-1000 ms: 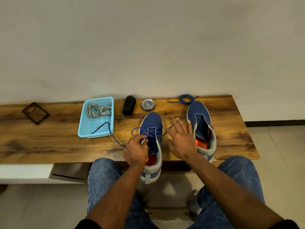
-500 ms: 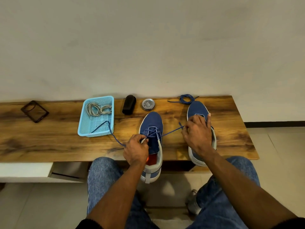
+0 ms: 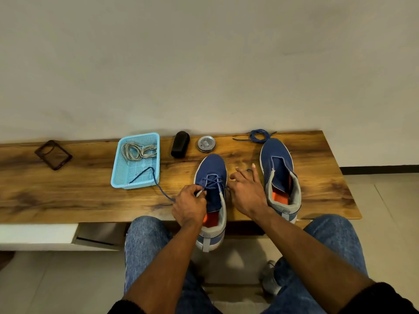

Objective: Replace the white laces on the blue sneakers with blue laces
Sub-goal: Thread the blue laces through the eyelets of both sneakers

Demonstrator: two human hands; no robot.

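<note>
Two blue sneakers stand on the wooden bench (image 3: 68, 196). The left sneaker (image 3: 212, 165) carries a partly threaded blue lace (image 3: 210, 181), and its heel hangs over the bench's front edge. My left hand (image 3: 189, 206) pinches the grey eyelet edge on that sneaker's left side. My right hand (image 3: 247, 192) sits close against its right side, with a bit of the blue lace between the raised fingers. The lace's other end (image 3: 158, 184) trails left into the light-blue basket (image 3: 116, 177). The right sneaker (image 3: 276, 168) has no lace. A second blue lace (image 3: 259, 135) lies coiled behind it.
The white laces (image 3: 138, 150) lie bundled in the basket. A black oblong object (image 3: 180, 144) and a round metal tin (image 3: 206, 143) stand at the back of the bench. A dark phone case (image 3: 53, 154) lies far left. My knees are under the front edge.
My right hand reached to the lace, pulled it out to the right over the right sneaker, then came back beside the left sneaker. My left hand kept its hold.
</note>
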